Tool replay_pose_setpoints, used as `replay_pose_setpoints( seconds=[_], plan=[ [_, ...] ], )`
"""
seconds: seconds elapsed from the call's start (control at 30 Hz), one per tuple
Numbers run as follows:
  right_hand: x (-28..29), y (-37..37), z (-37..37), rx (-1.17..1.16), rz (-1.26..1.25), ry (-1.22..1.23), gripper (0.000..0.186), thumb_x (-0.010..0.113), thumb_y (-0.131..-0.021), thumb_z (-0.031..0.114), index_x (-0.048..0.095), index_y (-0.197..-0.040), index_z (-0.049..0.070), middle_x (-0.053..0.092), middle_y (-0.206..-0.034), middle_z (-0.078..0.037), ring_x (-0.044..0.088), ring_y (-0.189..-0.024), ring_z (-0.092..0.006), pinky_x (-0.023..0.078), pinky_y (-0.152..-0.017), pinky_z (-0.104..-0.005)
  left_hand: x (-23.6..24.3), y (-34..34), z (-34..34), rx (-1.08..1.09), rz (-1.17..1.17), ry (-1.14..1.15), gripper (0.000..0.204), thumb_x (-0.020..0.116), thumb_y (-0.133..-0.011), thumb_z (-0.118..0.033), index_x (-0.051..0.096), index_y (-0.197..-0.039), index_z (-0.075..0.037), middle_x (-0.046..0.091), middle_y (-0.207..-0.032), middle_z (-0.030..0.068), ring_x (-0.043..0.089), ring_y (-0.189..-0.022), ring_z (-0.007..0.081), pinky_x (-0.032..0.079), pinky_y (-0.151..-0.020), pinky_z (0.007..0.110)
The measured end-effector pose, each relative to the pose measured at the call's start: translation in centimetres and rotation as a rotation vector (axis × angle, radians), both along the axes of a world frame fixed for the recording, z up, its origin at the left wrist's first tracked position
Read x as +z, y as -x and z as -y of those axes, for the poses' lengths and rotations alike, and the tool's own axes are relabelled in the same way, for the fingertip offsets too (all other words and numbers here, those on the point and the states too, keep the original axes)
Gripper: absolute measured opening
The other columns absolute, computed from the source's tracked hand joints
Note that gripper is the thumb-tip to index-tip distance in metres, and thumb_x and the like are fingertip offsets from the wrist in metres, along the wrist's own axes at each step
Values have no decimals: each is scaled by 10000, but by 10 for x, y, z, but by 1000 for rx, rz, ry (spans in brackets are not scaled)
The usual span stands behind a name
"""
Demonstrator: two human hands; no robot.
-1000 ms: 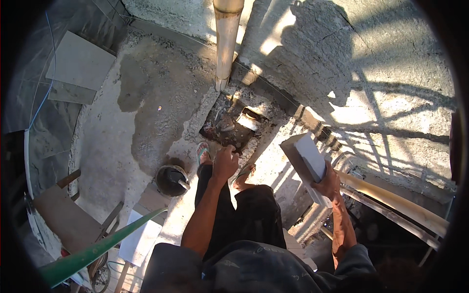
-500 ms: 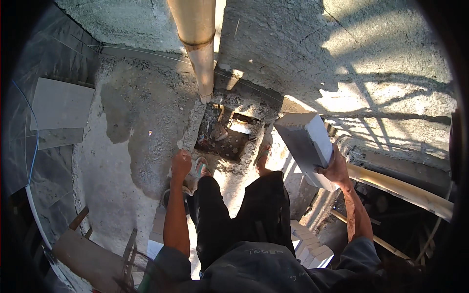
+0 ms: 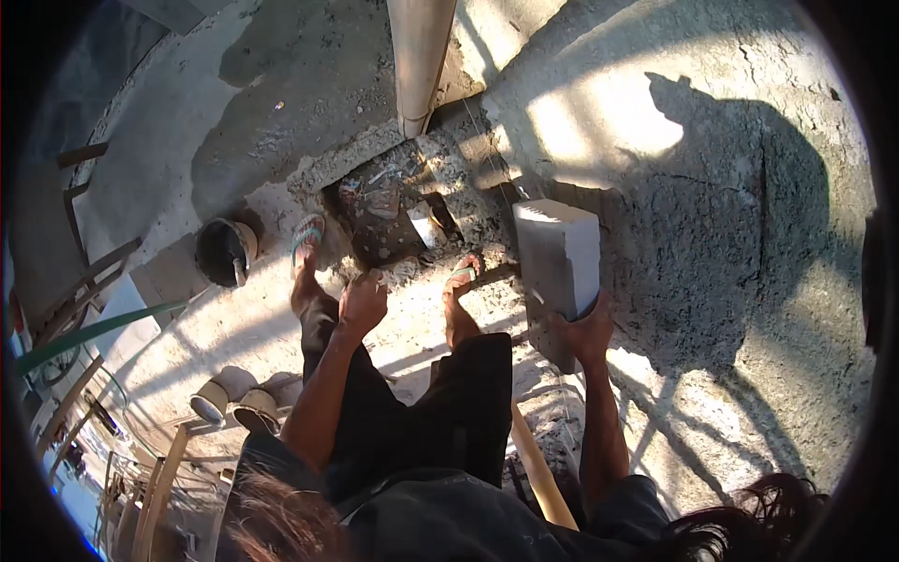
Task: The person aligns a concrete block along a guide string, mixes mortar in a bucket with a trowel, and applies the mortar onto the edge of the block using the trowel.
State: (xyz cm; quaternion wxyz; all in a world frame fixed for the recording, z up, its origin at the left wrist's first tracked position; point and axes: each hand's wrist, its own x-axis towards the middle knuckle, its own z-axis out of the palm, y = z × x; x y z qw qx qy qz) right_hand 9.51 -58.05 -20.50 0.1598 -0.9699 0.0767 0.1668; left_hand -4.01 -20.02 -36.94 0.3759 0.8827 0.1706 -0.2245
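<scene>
My right hand (image 3: 585,330) grips the near end of a long, pale building block (image 3: 573,251), which reaches away from me beside the rough wall. The block's left face lies in shade, while its right face is bright. My left hand (image 3: 363,302) hovers over the ground near my left knee with its fingers curled in. Whether anything sits inside that fist is hidden. Between and beyond my sandalled feet, a square pit (image 3: 370,229) in the ground holds rubble and a pale piece in its right part.
A bamboo pole (image 3: 419,70) stands at the pit's far edge. A bucket (image 3: 225,253) with a tool in it is at left; smaller buckets (image 3: 255,409) stand nearer. The rough wall (image 3: 693,187) runs along the right. Another pole (image 3: 541,473) lies beside my right leg.
The view has swung to the right, bringing more wall and the buckets into sight. My right hand still grips the block, now more upright in view and beside the wall. My left fist remains curled.
</scene>
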Motion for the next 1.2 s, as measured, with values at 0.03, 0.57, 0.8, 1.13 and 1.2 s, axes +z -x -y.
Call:
replay_pose_setpoints(
  seconds=[0.03, 0.57, 0.8, 1.13, 1.2],
  plan=[
    [-13, -6, 1, 76, 105, 55, 891, 903, -589, 265, 470, -1330, 23, 668, -1129, -244, 677, -1025, -406, 530, -890, -505, -1, 14, 18, -76, 53, 53, 313, 602, -901, -239, 617, -1155, -56, 688, -1087, 195, 651, -1048, 380, 492, -900, 550],
    [-179, -33, 96, 104, -110, 69, 940, 918, -585, 297, 462, -1362, 26, 638, -1203, -265, 622, -1134, -416, 493, -951, -480, -118, 152, 180, 7, -432, 136, 256, 606, -911, -236, 646, -1037, -17, 704, -884, 248, 686, -854, 439, 538, -796, 510],
    [-243, -42, 84, 135, -104, 130, 889, 852, -614, 304, 455, -1349, -1, 647, -1153, -288, 618, -1119, -462, 489, -942, -501, -130, 133, 185, 271, -358, 264, 205, 590, -916, -215, 660, -969, -30, 684, -798, 260, 690, -788, 430, 535, -731, 495],
    [-302, -52, 93, 218, -86, 197, 909, 862, -607, 337, 458, -1350, 2, 627, -1206, -287, 608, -1137, -459, 491, -956, -496, -155, 102, 196, 174, -388, 308, 250, 586, -910, -210, 653, -1033, -3, 701, -873, 264, 692, -862, 432, 543, -796, 500],
    [-308, -52, 87, 232, -91, 106, 919, 882, -614, 371, 468, -1342, -7, 612, -1239, -281, 595, -1161, -456, 482, -972, -492, -160, 94, 196, 192, -426, 317, 294, 581, -903, -213, 646, -1090, 5, 706, -922, 267, 695, -903, 428, 546, -835, 506]
  ],
)
